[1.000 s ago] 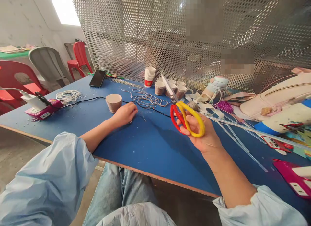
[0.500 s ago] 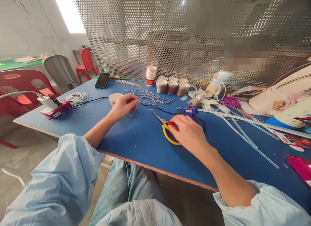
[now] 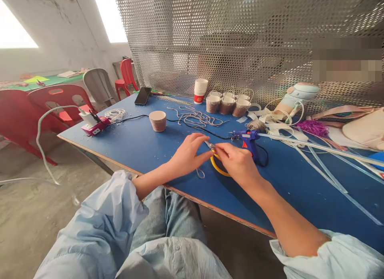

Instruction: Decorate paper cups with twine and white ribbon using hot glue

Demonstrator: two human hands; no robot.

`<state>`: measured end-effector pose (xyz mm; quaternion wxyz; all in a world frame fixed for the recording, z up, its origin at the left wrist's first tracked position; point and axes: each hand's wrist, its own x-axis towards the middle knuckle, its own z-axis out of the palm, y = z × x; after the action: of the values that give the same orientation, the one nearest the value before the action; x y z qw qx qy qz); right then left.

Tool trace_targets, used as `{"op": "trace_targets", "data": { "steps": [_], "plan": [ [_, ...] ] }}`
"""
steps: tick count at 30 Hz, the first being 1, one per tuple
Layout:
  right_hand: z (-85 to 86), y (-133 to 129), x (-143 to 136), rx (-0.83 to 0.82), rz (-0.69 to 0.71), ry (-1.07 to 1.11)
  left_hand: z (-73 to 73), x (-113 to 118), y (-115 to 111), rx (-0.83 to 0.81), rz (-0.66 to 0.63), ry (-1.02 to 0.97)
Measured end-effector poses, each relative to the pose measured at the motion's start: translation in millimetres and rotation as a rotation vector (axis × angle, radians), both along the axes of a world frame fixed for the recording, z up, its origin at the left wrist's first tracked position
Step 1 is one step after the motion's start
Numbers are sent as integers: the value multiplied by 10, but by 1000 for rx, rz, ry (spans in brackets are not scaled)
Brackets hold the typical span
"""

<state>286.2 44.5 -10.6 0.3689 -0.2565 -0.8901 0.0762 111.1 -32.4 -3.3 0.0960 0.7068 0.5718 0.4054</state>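
Note:
My right hand (image 3: 240, 163) is closed on a pair of scissors (image 3: 220, 167) with yellow and red handle loops, their blades pointing up and left. My left hand (image 3: 192, 153) meets it at the blades, its fingers bent around them and partly hiding them. A thin pale cord (image 3: 200, 174) hangs in a small loop below the left fingers, which seem closed on it; the exact grip is hidden. To the left, a brownish-pink cup (image 3: 157, 121) with a pale rim stands upright on the blue table (image 3: 132, 141).
A purple glue gun (image 3: 247, 139) with a long glue stick lies just beyond my right hand. Loose cord (image 3: 198, 118), small handled baskets (image 3: 227, 104) and stacked paper cups (image 3: 201, 91) are farther back. A power strip (image 3: 96, 127), its cable and a phone (image 3: 143, 96) are left.
My left hand has moved right, away from the cup to the scissors, bringing the cord along. My right hand stays on the scissors. The view has swung left.

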Motion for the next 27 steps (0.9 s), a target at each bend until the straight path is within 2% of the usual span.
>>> {"op": "trace_targets", "data": {
  "steps": [1,3,5,8,11,15,18,20,23,24,27],
  "plan": [
    [1,20,-2,-24,-20,40,-39,11,-10,-2,54,119],
    [1,51,-8,-87,-36,125,-123,33,7,-143,79,352],
    [-2,74,-11,-137,-17,180,-198,12,43,-358,-13,523],
    [-10,97,-5,-133,-5,186,-267,-193,-15,-465,-69,624],
    [-18,96,-14,-84,-4,170,-300,-626,-274,-496,72,623],
    [-49,31,-102,-31,34,83,-277,-1351,-569,-627,318,613],
    [-83,-36,-178,3,86,33,-184,-1811,-541,-670,466,607],
    [-97,-65,-204,23,121,33,-125,-2002,-473,-681,608,589],
    [-98,-88,-219,63,155,37,-111,-2054,-435,-627,751,575],
    [-96,-97,-224,73,163,35,-131,-2019,-445,-611,744,579],
    [-91,-149,-263,70,192,3,-208,-1875,-507,-614,618,598]
  ]
}}
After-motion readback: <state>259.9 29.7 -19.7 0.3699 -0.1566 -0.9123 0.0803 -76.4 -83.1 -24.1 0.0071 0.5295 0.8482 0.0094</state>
